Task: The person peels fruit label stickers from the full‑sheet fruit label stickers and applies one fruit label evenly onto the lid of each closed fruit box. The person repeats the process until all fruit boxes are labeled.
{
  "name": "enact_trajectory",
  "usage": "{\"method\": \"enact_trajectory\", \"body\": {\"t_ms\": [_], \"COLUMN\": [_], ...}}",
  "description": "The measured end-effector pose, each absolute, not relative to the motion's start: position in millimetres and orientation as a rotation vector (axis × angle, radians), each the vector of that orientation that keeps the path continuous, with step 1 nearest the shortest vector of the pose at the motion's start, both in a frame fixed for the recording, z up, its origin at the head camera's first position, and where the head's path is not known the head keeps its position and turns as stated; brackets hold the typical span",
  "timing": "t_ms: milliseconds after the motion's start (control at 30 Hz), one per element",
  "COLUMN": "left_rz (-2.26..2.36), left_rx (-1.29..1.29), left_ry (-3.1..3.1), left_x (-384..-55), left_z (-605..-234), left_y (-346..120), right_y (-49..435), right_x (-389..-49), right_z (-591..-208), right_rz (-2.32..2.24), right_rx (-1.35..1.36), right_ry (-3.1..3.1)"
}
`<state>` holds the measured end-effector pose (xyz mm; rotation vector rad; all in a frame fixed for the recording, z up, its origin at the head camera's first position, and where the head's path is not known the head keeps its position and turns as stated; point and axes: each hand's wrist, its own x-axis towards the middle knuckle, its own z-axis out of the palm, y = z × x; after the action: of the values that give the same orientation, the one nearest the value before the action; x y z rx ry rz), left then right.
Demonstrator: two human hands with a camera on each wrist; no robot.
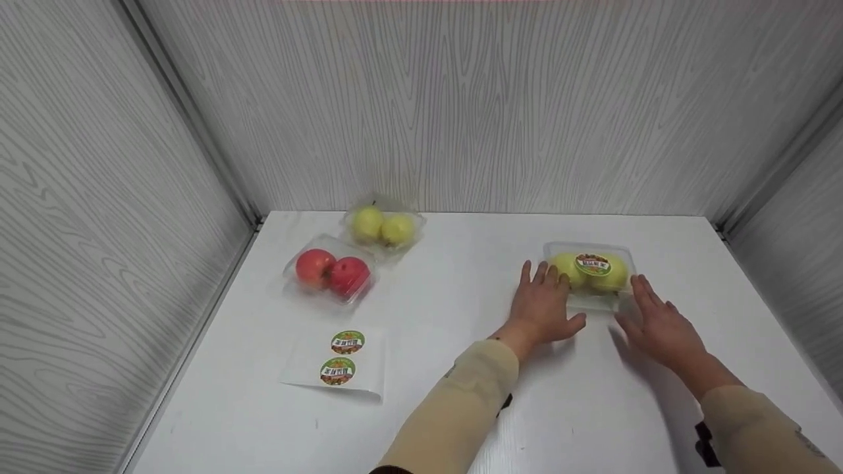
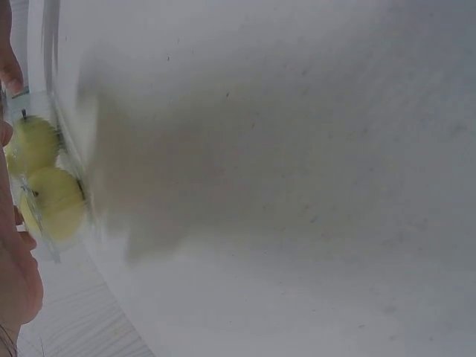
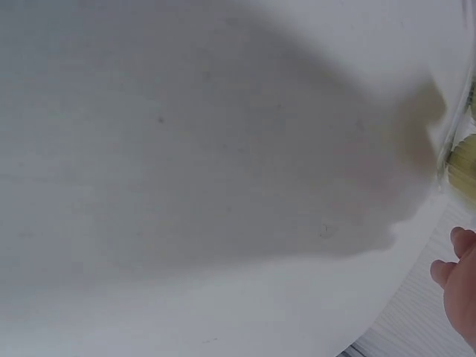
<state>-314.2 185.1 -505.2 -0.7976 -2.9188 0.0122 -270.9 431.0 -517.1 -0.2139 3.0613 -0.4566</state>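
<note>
A clear plastic clamshell box holds two yellow-green round fruits and carries an oval printed label on its lid. At the box's left side is my left hand, its fingers extended and fingertips right at the edge. My right hand stands by the box's right side with fingers straight, fingertips close to the corner. Nothing is gripped in either hand. In the right wrist view, one fruit shows at the right edge, near part of the right hand.
Farther left lie a clear box with two red fruits and another clear box with two yellow-green fruits. A white backing sheet bearing two oval labels lies at the front left. Grey wood-grain panels enclose the white table.
</note>
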Motion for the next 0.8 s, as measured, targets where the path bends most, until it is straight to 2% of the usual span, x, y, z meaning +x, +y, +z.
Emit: {"method": "enact_trajectory", "body": {"t_ms": [800], "left_rz": [-0.018], "left_rx": [-0.855], "left_ry": [-2.923], "left_x": [-350.9], "left_z": [-504.1], "left_y": [219.3], "right_y": [462.4], "right_x": [-303.6], "right_z": [-503.2], "right_rz": [-0.413], "right_rx": [-0.182], "right_ry": [3.006]}}
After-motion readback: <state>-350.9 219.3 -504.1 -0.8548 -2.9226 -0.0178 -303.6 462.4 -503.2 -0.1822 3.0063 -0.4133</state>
